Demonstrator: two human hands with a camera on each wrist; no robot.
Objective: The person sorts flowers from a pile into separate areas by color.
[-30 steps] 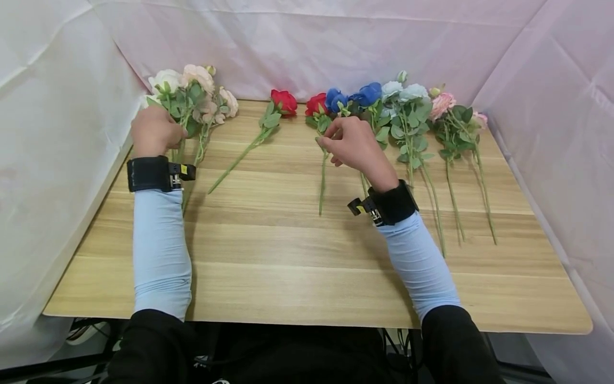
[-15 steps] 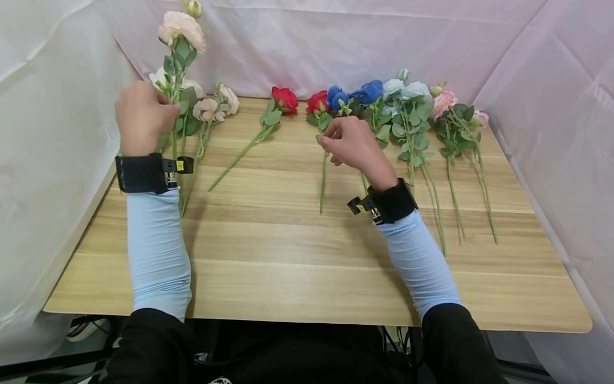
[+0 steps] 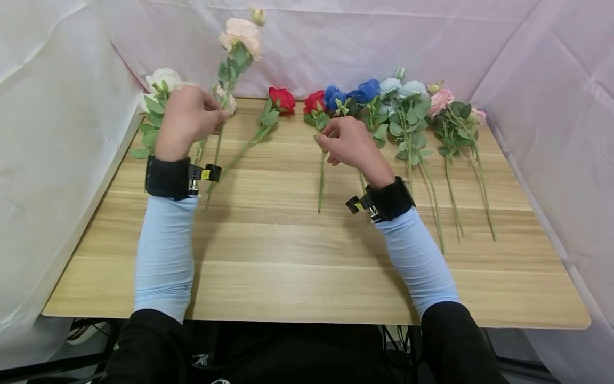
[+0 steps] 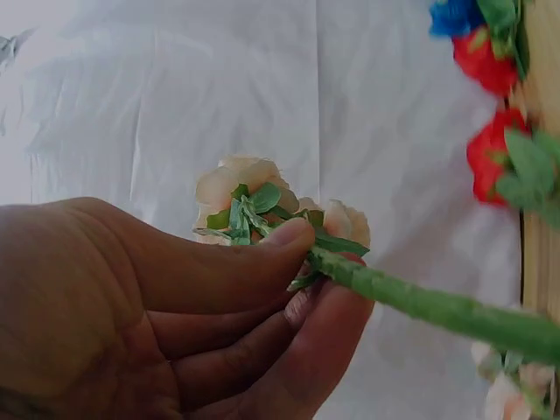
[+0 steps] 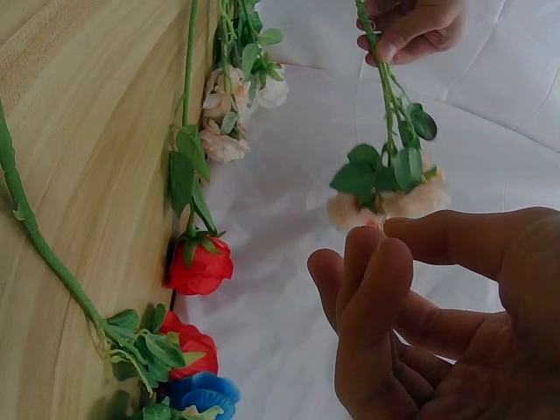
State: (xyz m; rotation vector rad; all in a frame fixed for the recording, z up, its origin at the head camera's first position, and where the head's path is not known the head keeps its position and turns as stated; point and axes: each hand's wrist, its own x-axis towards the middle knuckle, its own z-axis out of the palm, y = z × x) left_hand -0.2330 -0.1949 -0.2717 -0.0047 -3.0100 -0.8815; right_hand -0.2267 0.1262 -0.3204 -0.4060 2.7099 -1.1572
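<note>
My left hand grips the green stem of a peach rose and holds it up off the wooden table, bloom tilted up and right. In the left wrist view the thumb and fingers pinch the stem just behind the peach rose. My right hand hovers with loosely bent fingers over the stem of a red rose that lies on the table. The right wrist view shows my right hand holding nothing, with the peach rose hanging from my left hand behind it.
Cream roses lie at the far left of the table, and another red rose lies between my hands. Blue roses, pale blue roses and pink roses lie in a row to the right. Pale cloth walls the table in.
My left hand has lifted the peach rose out of the left pile and carried it up and to the right. My right hand has barely moved.
</note>
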